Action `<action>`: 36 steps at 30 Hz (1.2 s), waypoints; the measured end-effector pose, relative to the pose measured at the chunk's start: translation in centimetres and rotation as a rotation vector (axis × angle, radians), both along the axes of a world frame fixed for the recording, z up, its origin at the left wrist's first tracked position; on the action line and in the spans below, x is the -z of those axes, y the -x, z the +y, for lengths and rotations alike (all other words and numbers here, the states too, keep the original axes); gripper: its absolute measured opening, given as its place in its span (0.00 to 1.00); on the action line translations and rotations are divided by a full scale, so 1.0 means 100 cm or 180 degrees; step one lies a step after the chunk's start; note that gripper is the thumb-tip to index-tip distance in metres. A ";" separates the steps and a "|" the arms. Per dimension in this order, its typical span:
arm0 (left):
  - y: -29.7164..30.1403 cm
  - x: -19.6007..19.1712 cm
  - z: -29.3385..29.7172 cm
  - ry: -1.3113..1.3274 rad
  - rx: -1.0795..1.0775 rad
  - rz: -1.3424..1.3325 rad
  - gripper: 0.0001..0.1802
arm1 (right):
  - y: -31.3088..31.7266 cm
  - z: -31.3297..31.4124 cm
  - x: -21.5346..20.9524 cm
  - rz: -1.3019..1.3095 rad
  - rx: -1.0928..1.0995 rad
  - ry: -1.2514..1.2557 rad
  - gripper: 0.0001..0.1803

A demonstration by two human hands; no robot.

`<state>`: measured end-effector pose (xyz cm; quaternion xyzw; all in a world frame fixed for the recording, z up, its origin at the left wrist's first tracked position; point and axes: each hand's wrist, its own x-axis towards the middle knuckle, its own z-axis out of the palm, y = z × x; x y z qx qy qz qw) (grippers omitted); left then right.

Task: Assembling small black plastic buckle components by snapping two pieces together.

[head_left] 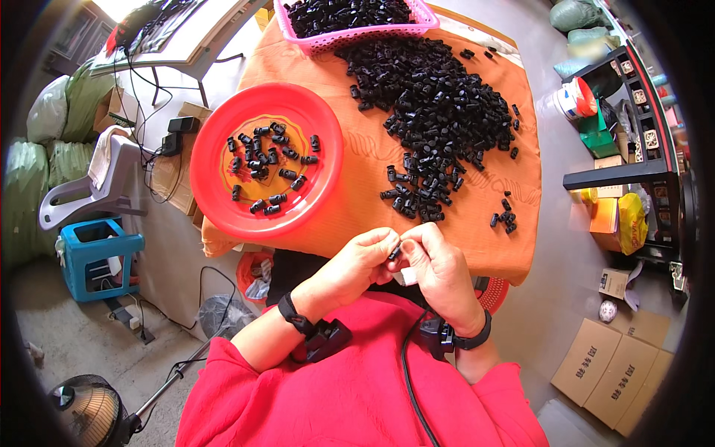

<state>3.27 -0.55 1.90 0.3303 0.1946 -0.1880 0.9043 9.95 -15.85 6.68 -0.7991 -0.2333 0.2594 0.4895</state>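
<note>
Close to the table's front edge, my left hand [363,258] and my right hand [441,273] meet. Both are closed, pinching one small black plastic cord lock [395,252] between the fingertips. Something small and white [409,276] shows under the right fingers; its kind is unclear. Beyond my hands, a large heap of similar black cord locks [439,104] spreads over the orange tablecloth [357,175]. To the left, a red round plate [207,182] holds several more of them, scattered around its middle. A few loose ones [509,217] lie to the right.
A pink basket [357,36] full of black pieces stands at the table's far edge. On the left are a blue stool [100,257], a grey chair [97,182] and a fan [89,410]. Black shelves [633,175] and cardboard boxes [611,369] line the right side.
</note>
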 end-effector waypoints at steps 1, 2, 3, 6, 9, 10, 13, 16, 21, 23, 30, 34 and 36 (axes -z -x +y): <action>0.000 0.001 0.001 0.0170 0.0059 -0.0007 0.14 | 0.000 0.000 0.001 0.0110 0.0123 -0.0155 0.05; -0.001 0.001 0.002 0.0341 0.0119 -0.0013 0.12 | 0.000 -0.001 0.002 0.0221 0.0246 -0.0310 0.05; -0.001 0.001 0.002 0.0339 0.0115 -0.0013 0.12 | 0.000 -0.001 0.003 0.0221 0.0241 -0.0311 0.05; -0.001 0.000 0.002 0.0457 0.0130 -0.0106 0.12 | -0.001 -0.001 0.001 0.0210 0.0269 -0.0282 0.06; -0.001 0.001 0.000 0.0392 0.0059 -0.0046 0.15 | -0.002 0.000 -0.007 0.0409 0.0082 -0.0135 0.06; -0.001 0.002 0.000 0.0367 0.0067 -0.0040 0.15 | -0.001 -0.001 -0.004 0.0373 0.0108 -0.0112 0.06; -0.001 0.007 0.001 0.0439 0.0079 -0.0030 0.13 | 0.001 -0.001 0.002 0.0267 0.0221 -0.0178 0.06; -0.002 0.009 0.006 0.0531 0.0077 -0.0196 0.12 | 0.000 -0.002 0.007 0.0376 0.0458 -0.0350 0.06; -0.010 0.013 0.023 0.0668 -0.0096 -0.0418 0.14 | -0.006 -0.008 0.007 0.0614 0.0906 -0.0487 0.05; -0.016 0.009 0.026 0.0609 -0.0209 -0.0362 0.14 | -0.008 -0.012 0.011 0.0588 0.0942 -0.0484 0.05; -0.047 0.028 0.003 -0.4513 -0.0934 -0.1233 0.06 | -0.009 -0.017 0.012 0.0636 0.1070 -0.0476 0.06; -0.050 0.030 0.000 -0.5743 -0.0487 -0.1210 0.09 | -0.008 -0.018 0.012 0.0597 0.1049 -0.0510 0.07; -0.050 0.033 0.001 -0.5923 -0.0352 -0.1123 0.09 | -0.007 -0.020 0.014 0.0585 0.1064 -0.0514 0.07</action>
